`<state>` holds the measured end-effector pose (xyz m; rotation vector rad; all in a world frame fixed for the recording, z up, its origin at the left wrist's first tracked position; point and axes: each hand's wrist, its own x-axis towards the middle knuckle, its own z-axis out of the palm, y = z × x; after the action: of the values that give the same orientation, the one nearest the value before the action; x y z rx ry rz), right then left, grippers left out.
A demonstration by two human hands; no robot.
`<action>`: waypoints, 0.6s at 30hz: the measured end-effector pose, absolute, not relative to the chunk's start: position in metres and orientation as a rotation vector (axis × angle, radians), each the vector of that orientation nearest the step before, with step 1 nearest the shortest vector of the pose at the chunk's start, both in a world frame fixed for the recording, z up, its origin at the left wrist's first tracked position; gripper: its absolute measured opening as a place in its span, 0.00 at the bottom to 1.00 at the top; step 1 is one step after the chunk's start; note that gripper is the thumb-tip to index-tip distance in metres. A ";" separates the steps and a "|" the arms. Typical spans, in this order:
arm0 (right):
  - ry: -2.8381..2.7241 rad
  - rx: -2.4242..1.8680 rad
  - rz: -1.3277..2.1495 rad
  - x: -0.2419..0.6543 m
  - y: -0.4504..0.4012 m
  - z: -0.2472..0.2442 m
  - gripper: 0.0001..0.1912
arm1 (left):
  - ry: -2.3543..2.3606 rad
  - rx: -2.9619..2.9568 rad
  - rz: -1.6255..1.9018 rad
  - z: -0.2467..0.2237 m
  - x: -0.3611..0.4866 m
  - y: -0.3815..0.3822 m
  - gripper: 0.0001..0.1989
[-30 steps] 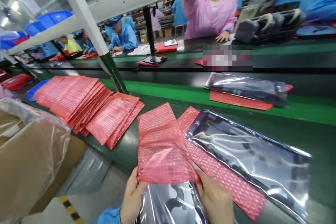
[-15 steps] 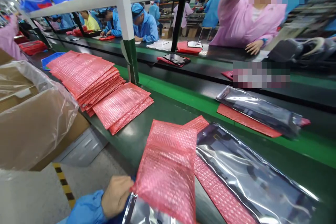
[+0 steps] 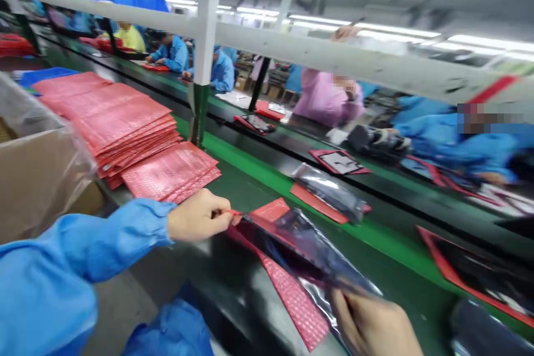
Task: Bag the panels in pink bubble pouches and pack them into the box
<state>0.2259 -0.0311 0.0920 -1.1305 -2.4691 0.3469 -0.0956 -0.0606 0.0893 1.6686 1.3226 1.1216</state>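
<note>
Thumb and fingers of my left hand (image 3: 198, 217) pinch the corner of a dark, red-edged panel (image 3: 279, 245). My right hand (image 3: 371, 314) curls at its other end, but the blur does not let me tell whether it grasps. The panel is tilted between both hands above the worktop (image 3: 246, 186), I think kept at two ends so it does not bend. Behind it lies a shiny bag (image 3: 336, 261), and below, a red pouch (image 3: 292, 295). Further left, more pouches (image 3: 112, 117) overlap in a pile, probably for easy picking, beside the carton (image 3: 41, 178).
</note>
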 end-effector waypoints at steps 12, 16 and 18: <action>-2.115 -1.408 1.028 0.173 0.031 0.199 0.29 | 1.100 1.576 0.804 0.183 -0.128 -0.004 0.13; -1.983 -1.338 0.996 0.159 0.058 0.207 0.28 | 1.164 1.640 0.899 0.194 -0.134 0.031 0.14; -1.890 -1.357 1.010 0.146 0.075 0.209 0.25 | 1.263 1.687 0.953 0.198 -0.138 0.049 0.15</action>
<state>0.1457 0.0755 0.2089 -1.3569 -1.8905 1.0096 -0.1381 0.0494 0.1984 1.6866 1.2626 0.9531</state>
